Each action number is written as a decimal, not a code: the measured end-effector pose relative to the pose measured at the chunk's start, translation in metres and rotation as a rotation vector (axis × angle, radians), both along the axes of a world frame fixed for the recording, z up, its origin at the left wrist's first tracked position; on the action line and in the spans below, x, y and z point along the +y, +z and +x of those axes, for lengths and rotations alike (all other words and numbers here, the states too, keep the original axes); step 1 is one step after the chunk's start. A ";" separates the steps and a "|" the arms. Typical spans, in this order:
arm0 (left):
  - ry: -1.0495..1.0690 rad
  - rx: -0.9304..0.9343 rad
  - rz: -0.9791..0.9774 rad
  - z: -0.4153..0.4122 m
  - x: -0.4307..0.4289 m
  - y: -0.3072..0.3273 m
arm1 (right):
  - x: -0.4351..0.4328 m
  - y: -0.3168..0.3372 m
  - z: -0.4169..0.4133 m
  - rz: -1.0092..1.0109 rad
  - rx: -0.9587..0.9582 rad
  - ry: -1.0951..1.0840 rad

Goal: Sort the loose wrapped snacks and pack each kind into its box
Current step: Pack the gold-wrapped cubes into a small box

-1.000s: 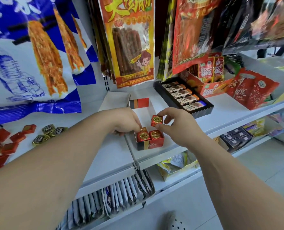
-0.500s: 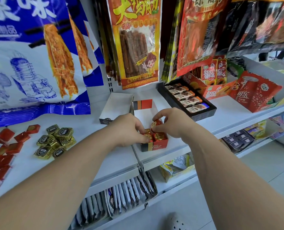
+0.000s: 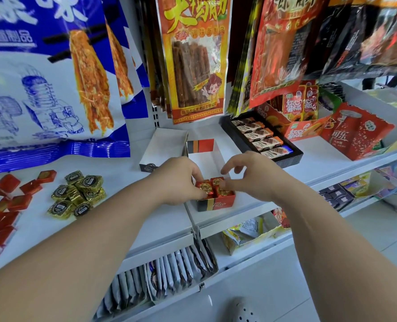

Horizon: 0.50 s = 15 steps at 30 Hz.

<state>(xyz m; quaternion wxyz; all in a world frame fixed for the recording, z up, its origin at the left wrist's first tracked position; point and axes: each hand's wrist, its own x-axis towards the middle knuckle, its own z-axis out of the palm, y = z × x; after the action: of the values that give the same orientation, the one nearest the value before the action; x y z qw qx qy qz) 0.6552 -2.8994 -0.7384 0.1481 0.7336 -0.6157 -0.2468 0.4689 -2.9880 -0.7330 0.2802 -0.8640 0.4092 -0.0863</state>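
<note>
A red and black box [image 3: 216,204] marked Tileo stands near the front edge of the white shelf [image 3: 132,219]. Three red wrapped snacks [image 3: 216,182] with gold labels sit packed at its near end; the far end is bare white. My left hand [image 3: 179,180] reaches in from the left, and its curled fingertips grip the front-left snack. My right hand [image 3: 251,173] hovers at the box's right side, index finger lifted, thumb just touching the right snack. Loose gold snacks [image 3: 76,194] and loose red snacks [image 3: 9,201] lie on the shelf at left.
An empty white box [image 3: 164,147] stands just behind and left of the red one. A black tray of bars [image 3: 285,159] lies at right, orange and red cartons behind it. Large snack bags [image 3: 193,61] hang overhead. Packets fill the lower shelf [image 3: 169,273].
My right hand lowered a red snack into the box beside the other two, and its fingers have spread off it. My left hand stayed at the box. The view shifted right.
</note>
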 end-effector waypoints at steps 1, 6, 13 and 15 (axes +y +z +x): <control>0.000 -0.009 -0.004 0.000 -0.001 0.000 | 0.002 0.003 -0.001 0.016 0.012 0.035; 0.102 -0.031 -0.121 0.004 -0.013 0.000 | 0.005 0.003 -0.003 0.021 0.079 0.095; 0.105 -0.166 0.000 0.000 -0.032 0.001 | -0.002 -0.002 -0.004 0.008 0.088 0.068; 0.087 -0.202 0.049 0.001 -0.035 0.001 | -0.003 -0.001 -0.004 0.008 0.095 0.075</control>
<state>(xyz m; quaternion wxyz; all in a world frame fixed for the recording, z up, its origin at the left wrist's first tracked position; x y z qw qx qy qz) 0.6561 -2.9344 -0.7372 0.0781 0.7841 -0.5888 -0.1800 0.4646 -2.9908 -0.7339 0.2668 -0.8809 0.3896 -0.0332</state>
